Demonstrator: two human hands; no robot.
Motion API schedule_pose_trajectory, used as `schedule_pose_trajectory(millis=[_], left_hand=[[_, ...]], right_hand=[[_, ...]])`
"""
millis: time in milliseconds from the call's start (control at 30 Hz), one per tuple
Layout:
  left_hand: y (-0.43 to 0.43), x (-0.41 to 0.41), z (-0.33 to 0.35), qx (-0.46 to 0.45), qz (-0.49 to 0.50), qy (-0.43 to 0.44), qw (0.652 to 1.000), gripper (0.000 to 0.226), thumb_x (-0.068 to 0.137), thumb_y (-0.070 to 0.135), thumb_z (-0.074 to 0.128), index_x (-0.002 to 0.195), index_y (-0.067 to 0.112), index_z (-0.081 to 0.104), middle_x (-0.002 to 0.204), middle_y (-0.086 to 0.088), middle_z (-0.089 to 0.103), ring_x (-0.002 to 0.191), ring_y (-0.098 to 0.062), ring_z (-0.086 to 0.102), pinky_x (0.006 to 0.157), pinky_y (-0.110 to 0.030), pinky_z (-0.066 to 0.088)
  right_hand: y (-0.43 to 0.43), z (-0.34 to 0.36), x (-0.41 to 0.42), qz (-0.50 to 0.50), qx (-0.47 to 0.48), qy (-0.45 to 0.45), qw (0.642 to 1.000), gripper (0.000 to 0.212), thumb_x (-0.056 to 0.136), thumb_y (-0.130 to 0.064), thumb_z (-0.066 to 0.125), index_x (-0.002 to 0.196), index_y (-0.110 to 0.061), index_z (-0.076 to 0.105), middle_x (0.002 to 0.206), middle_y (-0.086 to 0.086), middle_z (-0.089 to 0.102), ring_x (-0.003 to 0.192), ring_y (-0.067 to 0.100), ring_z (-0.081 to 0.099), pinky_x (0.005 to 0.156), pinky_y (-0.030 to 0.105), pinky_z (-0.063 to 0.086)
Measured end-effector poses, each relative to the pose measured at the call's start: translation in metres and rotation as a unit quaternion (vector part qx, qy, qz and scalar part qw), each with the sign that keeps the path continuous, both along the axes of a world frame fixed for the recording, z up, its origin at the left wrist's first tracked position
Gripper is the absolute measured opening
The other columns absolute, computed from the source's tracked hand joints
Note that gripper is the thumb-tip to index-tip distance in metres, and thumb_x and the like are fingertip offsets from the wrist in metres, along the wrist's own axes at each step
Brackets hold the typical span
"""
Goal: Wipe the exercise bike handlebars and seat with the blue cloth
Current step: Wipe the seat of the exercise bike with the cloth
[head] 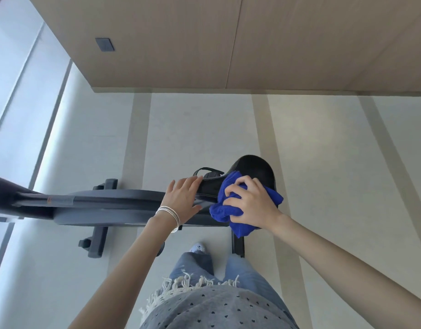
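Note:
The black bike seat (254, 168) sits just right of centre, its narrow nose pointing left. My right hand (249, 203) is shut on the bunched blue cloth (230, 210) and presses it onto the near side of the seat. My left hand (183, 198), with thin silver bangles at the wrist, rests on the seat's nose, fingers laid over it and thumb beneath. The grey bike frame (105, 203) runs left from the seat. The handlebars lie at the far left edge, mostly out of view.
The bike's front floor stabiliser (97, 238) and rear foot (238, 243) stand on a pale tiled floor. A wood-panelled wall (228, 43) rises behind the bike, and a bright window band (19, 110) lies to the left. My legs and a shoe (197, 246) stand close to the bike.

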State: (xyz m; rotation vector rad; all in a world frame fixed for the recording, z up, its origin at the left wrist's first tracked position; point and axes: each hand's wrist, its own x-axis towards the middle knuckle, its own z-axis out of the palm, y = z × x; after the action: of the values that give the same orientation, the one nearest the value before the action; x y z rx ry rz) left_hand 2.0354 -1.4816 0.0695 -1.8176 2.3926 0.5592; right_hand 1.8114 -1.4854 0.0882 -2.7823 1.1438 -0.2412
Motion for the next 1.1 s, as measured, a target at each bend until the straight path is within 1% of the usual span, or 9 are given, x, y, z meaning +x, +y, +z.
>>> schedule_pose_trajectory(millis=[167, 367, 533, 600, 700, 767, 833, 900, 1100], left_hand=[[0.006, -0.008, 0.002, -0.011, 0.013, -0.013, 1.000, 0.077, 0.087, 0.040, 0.057, 0.148, 0.020, 0.014, 0.153, 0.002, 0.025, 0.137, -0.022, 0.028, 0.116, -0.041, 0.020], [0.015, -0.025, 0.003, -0.024, 0.052, -0.021, 0.998, 0.077, 0.086, 0.038, 0.059, 0.147, 0.015, 0.017, 0.153, -0.004, 0.025, 0.137, -0.025, 0.030, 0.113, -0.038, 0.023], [0.021, -0.039, 0.008, -0.024, 0.089, -0.025, 0.995, 0.077, 0.086, 0.035, 0.060, 0.146, 0.013, 0.018, 0.152, -0.006, 0.025, 0.137, -0.027, 0.029, 0.115, -0.037, 0.022], [0.024, -0.045, 0.011, -0.023, 0.098, -0.030, 0.994, 0.075, 0.086, 0.031, 0.060, 0.146, 0.012, 0.020, 0.152, -0.007, 0.024, 0.136, -0.029, 0.029, 0.115, -0.037, 0.022], [0.030, -0.054, 0.017, -0.016, 0.114, -0.035, 0.993, 0.071, 0.087, 0.027, 0.059, 0.146, 0.011, 0.024, 0.153, -0.010, 0.024, 0.138, -0.030, 0.026, 0.115, -0.039, 0.022], [0.035, -0.063, 0.019, -0.015, 0.116, -0.051, 0.992, 0.068, 0.088, 0.028, 0.056, 0.146, 0.013, 0.024, 0.154, -0.010, 0.022, 0.141, -0.029, 0.022, 0.116, -0.038, 0.019], [0.041, -0.075, 0.022, -0.018, 0.115, -0.056, 0.992, 0.066, 0.089, 0.027, 0.054, 0.146, 0.015, 0.024, 0.154, -0.008, 0.023, 0.141, -0.026, 0.021, 0.117, -0.037, 0.016], [0.047, -0.090, 0.026, -0.021, 0.104, -0.050, 0.993, 0.065, 0.088, 0.028, 0.055, 0.146, 0.017, 0.026, 0.153, -0.006, 0.025, 0.141, -0.026, 0.021, 0.117, -0.036, 0.015], [0.063, -0.147, 0.038, -0.059, 0.047, -0.044, 0.996, 0.060, 0.093, 0.047, 0.043, 0.145, 0.022, 0.026, 0.153, -0.003, 0.027, 0.143, -0.026, 0.017, 0.120, -0.040, 0.010]], right_hand=[[0.002, 0.005, -0.020, -0.009, 0.017, -0.031, 0.999, 0.016, 0.062, -0.029, 0.070, 0.078, -0.024, 0.072, 0.093, -0.007, 0.066, 0.088, 0.030, 0.058, 0.063, 0.038, 0.046], [0.010, 0.005, -0.061, -0.034, 0.033, -0.069, 0.997, 0.019, 0.063, -0.026, 0.070, 0.081, -0.022, 0.073, 0.092, -0.005, 0.067, 0.087, 0.030, 0.056, 0.069, 0.041, 0.049], [0.018, 0.002, -0.099, -0.047, 0.056, -0.092, 0.993, 0.019, 0.066, -0.025, 0.071, 0.084, -0.020, 0.073, 0.096, -0.003, 0.067, 0.087, 0.028, 0.054, 0.077, 0.036, 0.048], [0.020, 0.002, -0.120, -0.066, 0.076, -0.078, 0.992, 0.018, 0.065, -0.024, 0.074, 0.083, -0.020, 0.073, 0.095, -0.003, 0.067, 0.085, 0.026, 0.053, 0.078, 0.035, 0.048], [0.025, 0.002, -0.161, -0.100, 0.106, 0.022, 0.989, 0.014, 0.061, -0.021, 0.077, 0.073, -0.017, 0.071, 0.088, -0.004, 0.067, 0.081, 0.028, 0.053, 0.071, 0.045, 0.051], [0.032, 0.001, -0.185, -0.123, 0.102, 0.048, 0.986, 0.014, 0.059, -0.020, 0.078, 0.071, -0.019, 0.071, 0.084, -0.006, 0.066, 0.079, 0.029, 0.052, 0.067, 0.046, 0.050], [0.038, 0.002, -0.200, -0.156, 0.088, 0.008, 0.984, 0.021, 0.055, -0.016, 0.082, 0.073, -0.021, 0.074, 0.082, -0.005, 0.067, 0.076, 0.029, 0.053, 0.065, 0.045, 0.051], [0.041, 0.006, -0.205, -0.171, 0.070, -0.029, 0.982, 0.024, 0.056, -0.015, 0.083, 0.077, -0.022, 0.074, 0.084, -0.004, 0.067, 0.078, 0.029, 0.053, 0.065, 0.045, 0.051], [0.048, 0.020, -0.213, -0.208, 0.041, -0.122, 0.970, 0.025, 0.062, -0.014, 0.081, 0.085, -0.021, 0.074, 0.091, -0.004, 0.066, 0.085, 0.028, 0.051, 0.073, 0.043, 0.049]])
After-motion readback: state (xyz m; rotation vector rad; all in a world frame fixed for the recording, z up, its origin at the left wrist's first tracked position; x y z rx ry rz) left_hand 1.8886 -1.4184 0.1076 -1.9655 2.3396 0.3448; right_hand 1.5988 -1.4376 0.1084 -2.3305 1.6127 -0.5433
